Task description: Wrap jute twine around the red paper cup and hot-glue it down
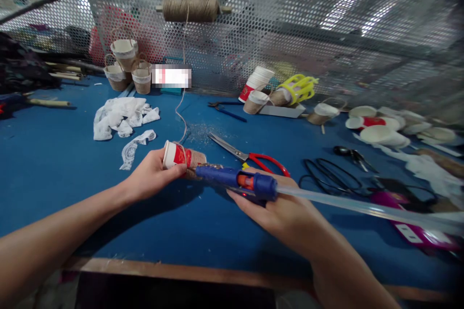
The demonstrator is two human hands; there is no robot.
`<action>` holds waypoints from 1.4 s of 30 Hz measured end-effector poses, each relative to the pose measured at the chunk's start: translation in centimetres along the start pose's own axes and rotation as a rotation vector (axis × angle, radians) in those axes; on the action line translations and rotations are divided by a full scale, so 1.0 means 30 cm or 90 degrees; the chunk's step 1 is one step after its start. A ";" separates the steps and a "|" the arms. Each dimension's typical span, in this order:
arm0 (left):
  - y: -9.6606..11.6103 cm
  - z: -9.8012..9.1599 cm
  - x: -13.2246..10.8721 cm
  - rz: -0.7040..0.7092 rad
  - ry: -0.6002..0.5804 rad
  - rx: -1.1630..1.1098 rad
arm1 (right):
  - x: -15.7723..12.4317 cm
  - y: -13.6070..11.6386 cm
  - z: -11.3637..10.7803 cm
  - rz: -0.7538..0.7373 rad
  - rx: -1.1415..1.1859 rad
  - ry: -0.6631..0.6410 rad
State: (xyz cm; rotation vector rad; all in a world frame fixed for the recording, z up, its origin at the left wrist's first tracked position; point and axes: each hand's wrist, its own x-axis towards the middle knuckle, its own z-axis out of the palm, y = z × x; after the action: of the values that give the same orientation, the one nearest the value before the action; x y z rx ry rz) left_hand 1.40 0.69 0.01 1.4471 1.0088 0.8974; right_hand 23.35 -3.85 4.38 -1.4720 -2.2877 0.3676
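My left hand (150,174) grips a red and white paper cup (181,154) that lies on its side, its rim toward the left. Brown twine wraps the cup's base end, and a strand of twine (184,53) runs from it up to a spool (190,9). In my right hand (279,207) is a blue hot glue gun (224,175), its nozzle close against the cup; whether they touch is unclear. A long clear glue stick (333,199) sticks out of the gun's back. Just beyond the gun lie red-handled scissors (250,155), partly covered by it.
White lace (121,116) lies at left, with twine-covered cups (125,53) behind it. Pliers (228,110), stacked paper cups (255,82) and a yellow plastic piece (299,89) are at the back. Keys (351,154), a black cable (326,176) and a purple power strip (416,231) lie at right.
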 end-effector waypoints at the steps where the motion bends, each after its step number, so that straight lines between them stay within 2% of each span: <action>1: 0.000 0.000 0.000 0.003 0.008 0.013 | 0.002 -0.002 -0.002 0.001 -0.001 0.000; 8: -0.019 0.002 -0.009 0.070 -0.013 0.129 | 0.015 0.005 -0.012 -0.010 -0.021 0.062; 12: -0.025 -0.005 -0.015 0.122 -0.018 0.197 | 0.017 0.010 -0.020 -0.013 -0.057 0.050; 17: -0.014 -0.012 -0.019 0.205 -0.020 0.253 | 0.020 0.015 -0.031 0.010 -0.064 0.073; 21: -0.008 -0.013 -0.022 0.243 -0.023 0.274 | 0.023 0.022 -0.040 0.002 -0.063 0.042; 25: -0.006 -0.013 -0.022 0.246 -0.025 0.282 | 0.020 0.016 -0.042 0.032 -0.055 0.061; 30: -0.009 -0.016 -0.017 0.224 -0.035 0.258 | 0.016 0.012 -0.048 -0.016 -0.024 0.037; 34: -0.004 -0.017 -0.020 0.277 -0.047 0.282 | 0.018 0.023 -0.041 -0.005 -0.036 0.074; 37: -0.001 -0.017 -0.021 0.319 -0.067 0.292 | 0.017 0.030 -0.035 -0.009 -0.056 0.064; 42: -0.001 -0.017 -0.015 0.307 -0.055 0.287 | 0.009 0.033 -0.031 0.017 -0.023 0.052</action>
State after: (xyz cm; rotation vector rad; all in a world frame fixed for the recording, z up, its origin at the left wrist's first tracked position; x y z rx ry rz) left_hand 0.77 0.45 0.04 2.1527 0.8404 0.9708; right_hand 24.50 -3.19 4.84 -1.5081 -2.2228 0.2698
